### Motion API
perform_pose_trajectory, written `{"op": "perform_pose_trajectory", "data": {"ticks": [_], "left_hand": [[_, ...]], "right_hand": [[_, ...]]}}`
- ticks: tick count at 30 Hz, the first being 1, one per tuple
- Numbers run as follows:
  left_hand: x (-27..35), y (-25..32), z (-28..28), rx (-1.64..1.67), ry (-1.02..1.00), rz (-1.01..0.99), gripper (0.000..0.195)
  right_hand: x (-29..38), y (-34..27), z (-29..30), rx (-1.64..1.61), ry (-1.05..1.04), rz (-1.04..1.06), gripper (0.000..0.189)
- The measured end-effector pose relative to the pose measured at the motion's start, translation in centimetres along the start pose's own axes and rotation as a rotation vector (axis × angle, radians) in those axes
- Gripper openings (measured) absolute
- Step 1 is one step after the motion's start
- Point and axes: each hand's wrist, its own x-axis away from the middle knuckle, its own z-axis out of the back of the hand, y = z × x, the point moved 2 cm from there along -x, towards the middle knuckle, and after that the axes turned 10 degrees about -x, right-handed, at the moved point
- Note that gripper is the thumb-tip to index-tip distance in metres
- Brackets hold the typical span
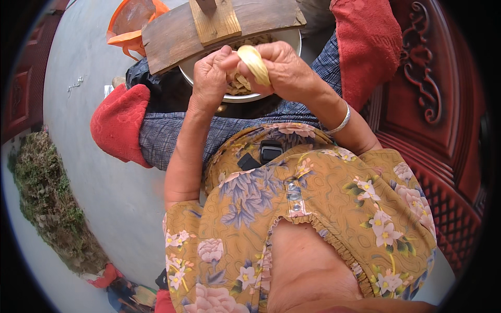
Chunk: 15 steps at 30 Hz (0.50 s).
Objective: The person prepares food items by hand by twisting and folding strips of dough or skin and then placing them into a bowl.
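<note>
My right hand point(287, 70) grips a pale yellow fibrous strip point(254, 64), which bends in a loop over the fingers. Close beside it, my left hand point(209, 76) has curled fingers, with fingertips next to the strip. Whether the left hand pinches part of it is hidden. Both hands are above a round, light-rimmed basin point(244, 99). Pale yellowish slices point(239, 88) lie in the basin. Across its far side rests a wooden board point(168, 45) with a lighter wooden piece point(217, 25) fixed crosswise on it.
An orange bag point(117, 38) stands beyond the board's left end, near a black plastic bag point(143, 74). Red cloth covers my knees point(119, 121). A carved dark red door panel point(422, 129) is close on my right. Plants point(47, 187) line the concrete floor's left side.
</note>
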Motion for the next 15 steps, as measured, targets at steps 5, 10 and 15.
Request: {"op": "perform_pose_trajectory", "data": {"ticks": [5, 10, 15], "left_hand": [[1.5, 0.0, -4.3, 0.268, -0.065, 0.053, 0.027], [0.9, -2.2, -3.5, 0.388, -0.154, 0.161, 0.020], [1.5, -2.8, -2.0, -0.297, -0.008, -0.020, 0.012]], "right_hand": [[-2.0, 2.2, 2.7, 0.774, 0.424, 0.427, 0.021], [-1.4, 2.2, 3.3, 1.170, 0.465, 0.471, 0.020], [-0.6, 2.5, 3.6, 1.397, 0.389, 0.334, 0.020]]}}
